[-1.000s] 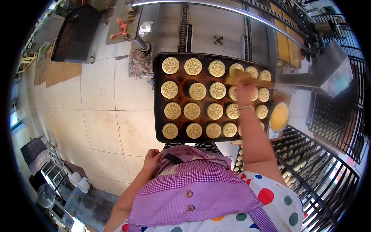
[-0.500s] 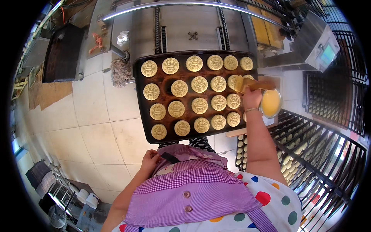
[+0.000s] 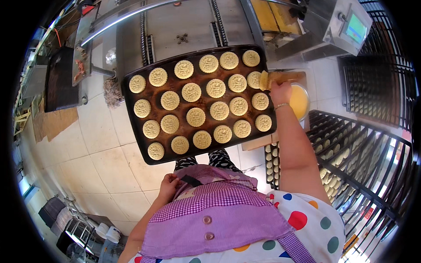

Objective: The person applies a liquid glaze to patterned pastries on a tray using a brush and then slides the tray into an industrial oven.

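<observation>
A dark baking tray (image 3: 175, 161) carries rows of round, pale-yellow pastries (image 3: 195, 117) with raised patterns on top. My right hand (image 3: 281, 93) reaches over the tray's right edge and grips a flat pastry brush (image 3: 264, 80). Its yellowish bristles are at the last pastry (image 3: 254, 79) of the second row from the far side; whether they press on it is unclear. Just right of that hand is a bowl of yellow liquid (image 3: 299, 102). Down at my waist, my left hand (image 3: 168, 187) has curled fingers against the edge of my purple apron (image 3: 219, 219); what they hold, if anything, is hidden.
Beyond the tray lies a metal conveyor (image 3: 184, 22) with chains. A control box with a screen (image 3: 354, 28) stands at far right. Black racks (image 3: 364, 171) holding trays of pastries fill the right side. Pale floor tiles (image 3: 101, 175) extend left.
The view has shifted, so the tray appears further left and more tilted. My right hand has drawn the brush rightward along the second row to its last pastry. My left hand stays at the apron.
</observation>
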`<control>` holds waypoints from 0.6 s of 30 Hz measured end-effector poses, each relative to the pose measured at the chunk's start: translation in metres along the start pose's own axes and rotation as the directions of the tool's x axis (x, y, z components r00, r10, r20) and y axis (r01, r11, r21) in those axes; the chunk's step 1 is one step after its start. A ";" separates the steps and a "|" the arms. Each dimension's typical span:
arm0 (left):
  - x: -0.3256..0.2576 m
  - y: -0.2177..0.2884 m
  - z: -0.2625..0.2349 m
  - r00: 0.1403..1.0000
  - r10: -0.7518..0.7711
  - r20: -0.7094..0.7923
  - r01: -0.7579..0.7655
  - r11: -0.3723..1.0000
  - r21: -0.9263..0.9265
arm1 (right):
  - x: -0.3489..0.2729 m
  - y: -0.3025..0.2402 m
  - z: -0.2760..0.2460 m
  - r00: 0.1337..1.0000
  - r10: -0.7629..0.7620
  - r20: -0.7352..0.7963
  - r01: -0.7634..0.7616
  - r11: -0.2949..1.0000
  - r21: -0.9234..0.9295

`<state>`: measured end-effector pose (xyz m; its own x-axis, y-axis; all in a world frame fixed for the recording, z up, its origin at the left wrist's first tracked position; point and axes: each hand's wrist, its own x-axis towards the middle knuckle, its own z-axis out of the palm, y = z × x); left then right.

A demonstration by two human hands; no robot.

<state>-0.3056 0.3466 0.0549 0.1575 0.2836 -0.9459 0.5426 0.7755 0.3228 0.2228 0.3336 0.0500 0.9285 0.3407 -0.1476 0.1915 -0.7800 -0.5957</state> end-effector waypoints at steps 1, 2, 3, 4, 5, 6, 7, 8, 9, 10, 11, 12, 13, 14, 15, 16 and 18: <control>-0.001 0.000 0.007 1.000 -0.004 0.001 0.004 1.000 -0.019 | 0.001 0.002 0.001 1.000 -0.011 0.013 0.011 1.000 -0.023; -0.002 0.001 0.015 1.000 -0.006 -0.002 0.006 0.999 -0.039 | -0.003 -0.008 0.001 0.999 -0.023 0.029 0.024 0.999 -0.043; -0.003 0.002 0.022 1.000 -0.007 -0.003 0.006 0.998 -0.057 | -0.013 -0.021 0.005 0.985 -0.167 0.039 0.151 0.952 0.266; -0.003 0.003 0.028 1.000 0.012 0.003 -0.012 0.999 -0.034 | -0.024 -0.034 0.008 0.979 -0.151 0.134 0.100 0.940 0.326; -0.002 0.004 0.034 0.999 0.031 0.014 -0.031 1.000 -0.004 | -0.035 -0.036 0.018 0.957 -0.255 0.139 0.164 0.870 0.464; 0.000 0.005 0.041 0.998 0.048 0.032 -0.049 0.998 0.031 | -0.037 -0.024 0.033 0.935 -0.311 0.171 0.194 0.851 0.488; 0.000 0.001 0.048 0.999 0.042 0.022 -0.043 0.999 0.024 | -0.044 -0.035 0.027 0.922 -0.308 0.234 0.204 0.901 0.384; 0.002 0.001 0.055 0.999 0.042 0.021 -0.042 0.999 0.021 | -0.044 -0.039 0.017 0.928 -0.181 0.326 0.047 0.924 0.379; 0.002 0.001 0.062 0.999 0.042 0.020 -0.042 0.999 0.018 | -0.035 -0.023 0.012 0.952 -0.198 0.232 0.107 0.929 0.354; 0.000 0.002 0.067 0.999 0.039 0.008 -0.039 0.997 0.066 | -0.021 0.000 0.006 0.967 -0.216 0.135 0.163 0.933 0.322; -0.006 0.005 0.073 0.999 0.036 -0.006 -0.035 0.993 0.110 | -0.004 0.028 -0.007 0.985 -0.170 0.034 0.155 0.954 0.258; -0.011 0.004 0.078 0.999 0.030 -0.020 -0.026 0.987 0.156 | 0.018 0.062 -0.024 0.948 0.187 0.258 -0.263 0.915 0.307; -0.013 -0.006 0.081 0.998 0.047 -0.032 -0.040 0.983 0.181 | 0.007 0.047 -0.052 0.988 0.138 0.064 -0.144 0.726 0.673; -0.013 -0.013 0.081 0.997 0.074 -0.026 -0.066 0.973 0.220 | 0.014 0.075 -0.066 0.987 0.156 -0.023 -0.101 0.739 0.666; -0.011 -0.016 0.081 0.995 0.102 -0.019 -0.093 0.961 0.260 | 0.023 0.112 -0.080 0.978 0.174 -0.111 -0.059 0.753 0.656; -0.011 -0.018 0.082 0.995 0.096 -0.014 -0.089 0.964 0.251 | 0.025 0.136 -0.088 0.963 0.223 -0.151 -0.082 0.776 0.626; -0.011 -0.022 0.085 0.997 0.081 -0.005 -0.077 0.969 0.234 | 0.031 0.191 -0.099 0.939 0.252 -0.235 -0.099 0.851 0.515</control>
<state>-0.2494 0.2786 0.0555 0.1966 0.3481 -0.9166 0.7065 0.5979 0.3786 0.3200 0.1434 0.0100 0.9947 0.0001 -0.1029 -0.0930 -0.4274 -0.8993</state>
